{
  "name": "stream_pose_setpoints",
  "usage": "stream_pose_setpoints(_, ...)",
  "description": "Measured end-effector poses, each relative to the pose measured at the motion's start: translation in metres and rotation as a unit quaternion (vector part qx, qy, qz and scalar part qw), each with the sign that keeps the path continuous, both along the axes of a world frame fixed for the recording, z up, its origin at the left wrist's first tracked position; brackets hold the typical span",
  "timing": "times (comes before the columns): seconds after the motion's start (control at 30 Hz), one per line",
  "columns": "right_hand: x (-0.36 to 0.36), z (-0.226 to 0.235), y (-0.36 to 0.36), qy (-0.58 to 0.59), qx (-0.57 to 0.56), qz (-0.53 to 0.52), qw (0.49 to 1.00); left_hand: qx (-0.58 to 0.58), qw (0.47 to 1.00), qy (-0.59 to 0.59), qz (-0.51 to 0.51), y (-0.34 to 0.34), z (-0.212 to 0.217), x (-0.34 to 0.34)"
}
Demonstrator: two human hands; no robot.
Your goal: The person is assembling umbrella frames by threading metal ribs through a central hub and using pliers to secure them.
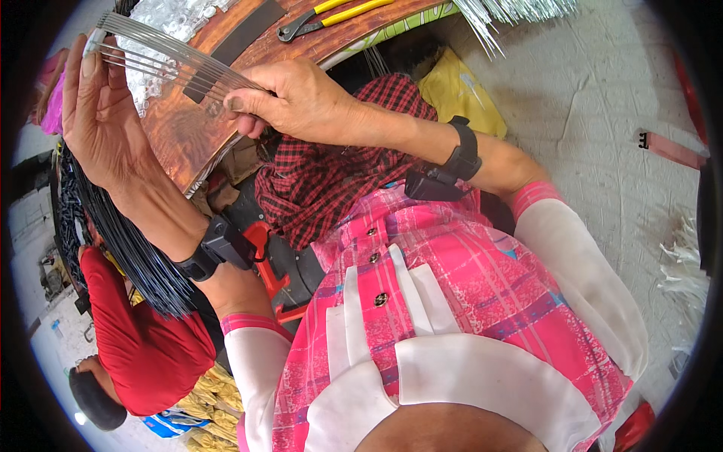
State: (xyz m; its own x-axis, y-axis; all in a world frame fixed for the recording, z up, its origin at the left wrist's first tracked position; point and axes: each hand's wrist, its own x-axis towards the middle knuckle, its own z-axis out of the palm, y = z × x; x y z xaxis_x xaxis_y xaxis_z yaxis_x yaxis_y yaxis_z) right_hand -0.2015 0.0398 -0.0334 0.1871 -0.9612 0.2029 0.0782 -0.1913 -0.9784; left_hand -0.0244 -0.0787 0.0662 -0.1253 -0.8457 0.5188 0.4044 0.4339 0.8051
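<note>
A fanned bundle of thin grey metal rods (pixel 177 59) is held up between both my hands, slanting over the table's left part. My right hand (pixel 290 99) is closed on the lower right end, thumb on top and fingers curled beneath. At the upper left end, my left hand (pixel 104 128) is raised with its long fingers nearly straight. Its fingertips meet the rod ends, where a small whitish piece (pixel 92 45) shows; its exact shape is too small to tell. Behind the rods lies a flat dark bar (pixel 237 47).
Yellow-handled cutters (pixel 331 19) and a heap of clear plastic pieces (pixel 154 26) lie on the brown wood-patterned table (pixel 177 139). Bundled black rods (pixel 132 233) hang at my left, near a person in red (pixel 139 331). Silvery rods (pixel 512 9) stick out at the far right.
</note>
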Motion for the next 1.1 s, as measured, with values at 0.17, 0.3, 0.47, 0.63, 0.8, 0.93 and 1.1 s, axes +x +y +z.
stream_pose_setpoints(0.17, 0.009, -0.013, 0.005, 0.015, 0.009, -0.063, 0.998, 0.013, 1.0, -0.016, -0.008, 0.008, -0.012, -0.008)
stream_pose_setpoints(0.3, 0.005, -0.027, 0.005, -0.006, 0.052, -0.024, 0.998, 0.057, 0.995, 0.035, -0.073, 0.008, -0.033, -0.001)
stream_pose_setpoints(0.47, -0.003, -0.028, -0.002, 0.028, 0.034, 0.014, 0.999, 0.049, 0.997, 0.004, -0.063, 0.005, -0.033, -0.002)
stream_pose_setpoints(0.63, -0.006, -0.022, -0.006, 0.076, -0.008, 0.021, 0.997, 0.073, 0.996, 0.005, -0.041, 0.012, -0.029, -0.004)
stream_pose_setpoints(0.8, -0.016, -0.022, -0.006, 0.049, 0.057, 0.044, 0.996, 0.081, 0.996, 0.006, -0.038, 0.007, -0.038, -0.012)
stream_pose_setpoints(0.93, -0.011, -0.019, -0.005, 0.042, 0.058, 0.058, 0.996, 0.064, 0.992, 0.022, -0.108, 0.008, -0.035, -0.001)
stream_pose_setpoints(1.1, -0.011, -0.022, -0.006, 0.067, 0.021, 0.059, 0.996, 0.075, 0.995, 0.009, -0.065, 0.011, -0.035, -0.002)
